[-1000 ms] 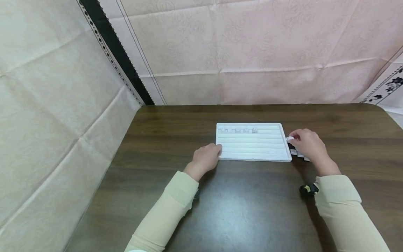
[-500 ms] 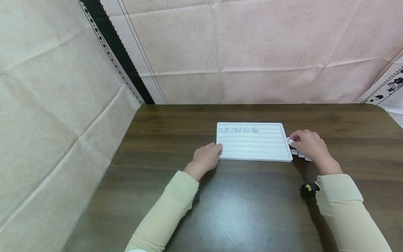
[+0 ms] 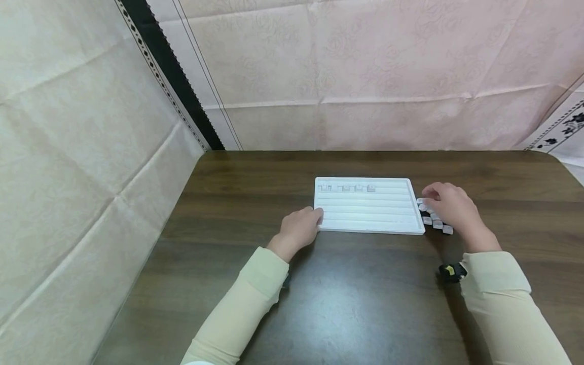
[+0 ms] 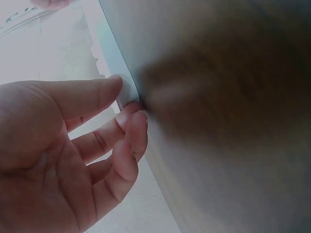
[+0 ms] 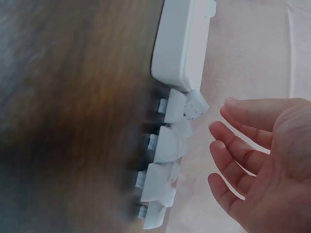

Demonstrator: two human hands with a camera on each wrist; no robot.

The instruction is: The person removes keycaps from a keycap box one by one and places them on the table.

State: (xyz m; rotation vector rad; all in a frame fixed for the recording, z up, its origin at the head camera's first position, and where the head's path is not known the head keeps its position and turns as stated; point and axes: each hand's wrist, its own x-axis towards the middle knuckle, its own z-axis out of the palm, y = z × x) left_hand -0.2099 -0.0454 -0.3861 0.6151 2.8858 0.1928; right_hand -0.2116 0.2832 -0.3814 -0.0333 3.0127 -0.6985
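Note:
A shallow white tray [image 3: 369, 213] with horizontal ridges lies on the table, small outlined pieces [image 3: 359, 188] along its top row. My left hand [image 3: 298, 228] pinches its near left corner; the left wrist view shows the thumb [image 4: 109, 92] on top and curled fingers at the corner. Several small white blocks [image 3: 437, 224] with short pegs sit just right of the tray. My right hand [image 3: 451, 210] hovers over them, its fingers loosely bent and apart. In the right wrist view nothing is between those fingers, and a tilted white block [image 5: 195, 104] lies against the tray's corner.
The brown wood-grain table [image 3: 356, 304] extends around the tray. Pale patterned cloth [image 3: 388, 76] hangs behind it, and another light cloth [image 3: 82, 177] covers the left side. A black device [image 3: 452, 272] is worn at my right wrist.
My right hand has let go of a white block beside the tray and drawn slightly away to the right, exposing more blocks. The left hand keeps its hold on the tray corner.

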